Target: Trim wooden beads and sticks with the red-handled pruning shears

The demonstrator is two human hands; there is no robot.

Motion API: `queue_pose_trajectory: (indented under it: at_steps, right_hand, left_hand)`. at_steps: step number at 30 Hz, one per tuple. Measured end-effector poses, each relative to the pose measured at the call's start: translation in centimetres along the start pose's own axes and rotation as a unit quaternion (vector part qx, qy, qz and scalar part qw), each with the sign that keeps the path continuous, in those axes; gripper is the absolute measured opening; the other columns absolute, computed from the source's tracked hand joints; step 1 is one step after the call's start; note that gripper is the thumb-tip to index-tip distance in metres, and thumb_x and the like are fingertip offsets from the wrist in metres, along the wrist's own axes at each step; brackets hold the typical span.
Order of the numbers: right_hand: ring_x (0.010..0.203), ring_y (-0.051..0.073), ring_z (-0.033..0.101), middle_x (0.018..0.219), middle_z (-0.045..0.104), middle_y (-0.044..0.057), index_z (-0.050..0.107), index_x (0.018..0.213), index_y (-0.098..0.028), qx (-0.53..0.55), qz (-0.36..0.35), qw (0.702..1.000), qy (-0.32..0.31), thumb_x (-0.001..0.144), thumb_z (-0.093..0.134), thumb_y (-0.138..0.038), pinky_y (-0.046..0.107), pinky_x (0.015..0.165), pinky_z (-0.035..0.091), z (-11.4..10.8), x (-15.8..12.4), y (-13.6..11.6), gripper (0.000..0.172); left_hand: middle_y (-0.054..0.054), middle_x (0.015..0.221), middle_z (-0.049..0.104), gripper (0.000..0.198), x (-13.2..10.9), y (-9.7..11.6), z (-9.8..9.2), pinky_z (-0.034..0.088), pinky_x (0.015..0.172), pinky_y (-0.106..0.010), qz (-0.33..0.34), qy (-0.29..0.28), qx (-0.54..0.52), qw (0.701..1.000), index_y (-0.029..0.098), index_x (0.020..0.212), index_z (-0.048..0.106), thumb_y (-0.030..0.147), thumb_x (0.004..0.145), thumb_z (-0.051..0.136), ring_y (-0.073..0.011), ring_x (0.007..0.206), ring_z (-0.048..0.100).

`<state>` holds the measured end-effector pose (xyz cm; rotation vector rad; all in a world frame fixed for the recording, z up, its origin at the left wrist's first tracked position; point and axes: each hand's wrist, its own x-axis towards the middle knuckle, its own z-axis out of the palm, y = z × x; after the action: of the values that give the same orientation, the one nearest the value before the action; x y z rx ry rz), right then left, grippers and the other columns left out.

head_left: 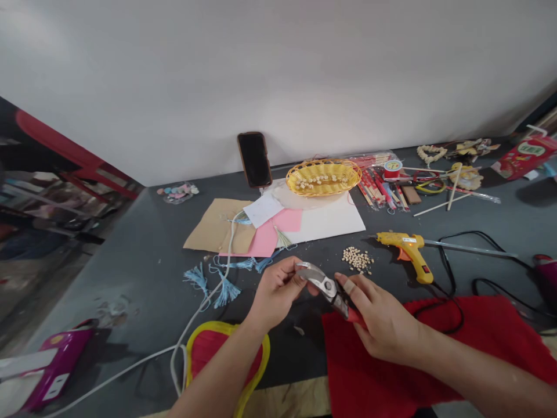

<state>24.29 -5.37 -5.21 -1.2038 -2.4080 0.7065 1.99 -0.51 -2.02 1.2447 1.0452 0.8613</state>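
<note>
My right hand [383, 316] is wrapped round the red handles of a pair of pruning shears [324, 283], whose metal blades point up and to the left. At the blade tips my left hand [278, 290] is closed in a pinch; what its fingers hold, if anything, is too small to make out. Just beyond the shears lies a small pile of pale beads or seeds [357, 259]. A yellow hot glue gun [409, 249] rests to the right of the pile. Beneath my right forearm spreads a red cloth [483, 342].
Blue tassels [226, 292], brown paper [217, 226] and pink paper [261, 239] lie left of centre. Behind them are a yellow basket [322, 180] and a phone [255, 159] against the wall. A white cable [195, 313] and a yellow-rimmed heart shape [209, 354] are near my left arm.
</note>
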Motion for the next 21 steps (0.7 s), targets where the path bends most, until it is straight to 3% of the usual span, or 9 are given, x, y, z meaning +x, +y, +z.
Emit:
queue_pose_trajectory:
  at_steps: [5,11,18,21]
  right_hand:
    - [0.112,0.030,0.054,0.125,0.050,0.017,0.021,0.147,-0.013,0.000,0.022,1.000,-0.006,0.073,0.049,-0.008,0.048,0.098,0.048,0.3,-0.2,-0.3,0.079]
    - [0.110,0.028,0.060,0.128,0.054,0.017,0.036,0.139,-0.013,0.074,0.034,0.996,-0.022,0.078,0.044,-0.006,0.044,0.094,0.052,-0.7,0.0,-0.6,0.062]
    - [0.132,0.026,0.045,0.140,0.049,0.018,0.029,0.143,-0.017,0.138,0.026,0.988,0.061,0.082,0.045,-0.007,0.048,0.107,0.041,-1.4,0.9,0.7,0.064]
    - [0.124,0.027,0.053,0.133,0.055,0.018,0.031,0.138,-0.017,0.142,0.049,0.985,0.081,0.082,0.045,-0.008,0.046,0.102,0.046,-1.0,0.9,1.1,0.059]
  left_hand:
    - [-0.001,0.057,0.062,0.030,0.1,-0.1,0.2,0.021,0.040,-0.020,0.004,0.016,0.014,1.000,0.015,0.071,0.061,0.042,0.083,0.062,-0.0056,0.040,0.032]
    - [-0.003,0.062,0.066,0.033,0.1,0.2,-0.2,0.024,0.041,-0.020,0.035,0.016,0.057,0.998,0.014,0.074,0.062,0.044,0.086,0.059,-0.0054,0.041,0.034]
    - [-0.005,0.073,0.071,0.028,0.1,-0.3,-0.3,0.034,0.046,-0.021,0.035,0.049,0.022,0.998,0.016,0.080,0.062,0.043,0.085,0.062,-0.0079,0.047,0.045]
    - [-0.005,0.074,0.071,0.027,0.0,-0.5,-0.5,0.035,0.048,-0.022,0.044,0.055,0.020,0.997,0.015,0.082,0.065,0.043,0.084,0.063,-0.0083,0.050,0.044]
